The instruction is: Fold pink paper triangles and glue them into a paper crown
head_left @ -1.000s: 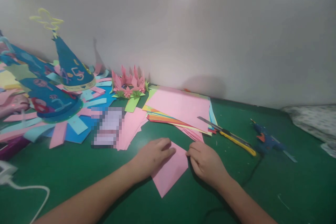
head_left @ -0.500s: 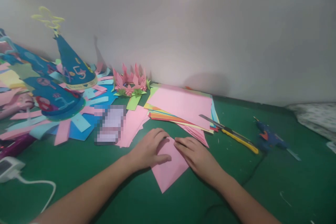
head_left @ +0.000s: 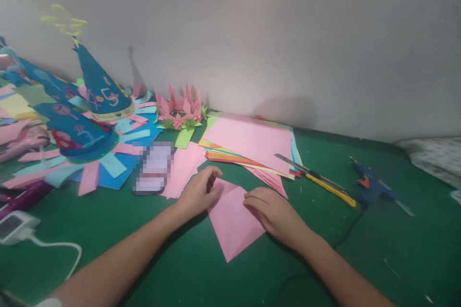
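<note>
A folded pink paper square (head_left: 232, 223) lies on the green table (head_left: 360, 259) in front of me. My left hand (head_left: 200, 193) rests on its upper left corner with the fingers curled, pinching the paper's edge. My right hand (head_left: 275, 213) lies flat on the paper's right side, fingers stretched toward the fold and pressing it down.
A stack of coloured paper sheets (head_left: 252, 141) lies behind the hands, with a yellow utility knife (head_left: 317, 180) on its right edge. A blue glue gun (head_left: 372, 187) sits further right. A pink paper crown (head_left: 178, 110), blue party hats (head_left: 99, 88), paper strips and a white charger (head_left: 14, 225) fill the left.
My left hand has slid off the paper's middle to its upper left corner. My right hand moved from the right corner onto the paper, and a fold now shows at the top.
</note>
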Demonstrator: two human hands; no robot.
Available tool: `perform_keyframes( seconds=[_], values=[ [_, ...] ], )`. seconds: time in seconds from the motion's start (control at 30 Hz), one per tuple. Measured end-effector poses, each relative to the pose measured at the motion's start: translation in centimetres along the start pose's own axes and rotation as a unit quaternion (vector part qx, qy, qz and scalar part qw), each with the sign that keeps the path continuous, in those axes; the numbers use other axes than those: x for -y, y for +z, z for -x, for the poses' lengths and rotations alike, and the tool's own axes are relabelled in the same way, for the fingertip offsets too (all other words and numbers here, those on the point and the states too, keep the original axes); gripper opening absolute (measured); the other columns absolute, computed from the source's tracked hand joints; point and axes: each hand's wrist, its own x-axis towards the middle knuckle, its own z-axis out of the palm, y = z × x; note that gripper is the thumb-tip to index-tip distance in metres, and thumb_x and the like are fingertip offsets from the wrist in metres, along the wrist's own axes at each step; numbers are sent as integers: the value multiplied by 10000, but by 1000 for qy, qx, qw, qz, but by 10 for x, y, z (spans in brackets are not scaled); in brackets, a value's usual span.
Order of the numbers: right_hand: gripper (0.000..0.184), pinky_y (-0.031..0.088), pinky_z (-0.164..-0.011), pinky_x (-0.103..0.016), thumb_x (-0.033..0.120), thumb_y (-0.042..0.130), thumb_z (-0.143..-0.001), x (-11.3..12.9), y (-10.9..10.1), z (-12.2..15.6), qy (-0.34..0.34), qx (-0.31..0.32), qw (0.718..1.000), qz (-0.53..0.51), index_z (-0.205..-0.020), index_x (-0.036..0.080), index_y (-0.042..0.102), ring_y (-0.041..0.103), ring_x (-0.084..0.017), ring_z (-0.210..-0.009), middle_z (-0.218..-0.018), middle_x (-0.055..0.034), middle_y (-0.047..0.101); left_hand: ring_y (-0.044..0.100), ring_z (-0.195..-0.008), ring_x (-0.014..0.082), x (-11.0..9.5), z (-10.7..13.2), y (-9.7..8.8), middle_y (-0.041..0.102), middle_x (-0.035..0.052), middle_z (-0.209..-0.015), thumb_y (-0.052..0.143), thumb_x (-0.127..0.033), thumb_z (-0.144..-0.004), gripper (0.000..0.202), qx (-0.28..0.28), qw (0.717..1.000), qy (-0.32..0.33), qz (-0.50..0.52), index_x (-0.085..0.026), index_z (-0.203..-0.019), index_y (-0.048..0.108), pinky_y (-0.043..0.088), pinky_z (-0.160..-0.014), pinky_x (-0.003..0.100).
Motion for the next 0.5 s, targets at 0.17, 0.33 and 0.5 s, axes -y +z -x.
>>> perform_keyframes(
  seconds=[0.17,0.33,0.5],
  values=[
    [261,501,-779,-354,81,416,-882,1,4,-2,15,8,1000,19,-1030,140,623,581,-201,-894,-976,-116,644,453,-574,81,0,-2,0,489,-38,-728,533,-231,-785,202,-10,999,-18,27,-184,-975,480,390,-539,201],
    [330,487,-794,-356,105,423,-897,1,9,-2,16,10,999,39,-1193,155,559,569,-204,-932,-1043,-121,626,501,-598,86,0,-4,-2,526,-30,-727,574,-216,-755,204,-22,999,-22,43,-166,-941,506,416,-538,196],
    [376,473,-797,-357,97,493,-866,1,10,-2,17,45,997,57,-1230,177,543,547,-206,-934,-1042,-109,614,496,-605,92,1,-6,-7,541,-20,-669,576,-177,-775,30,4,999,38,-3,-158,-790,593,391,-534,189]
  ],
)
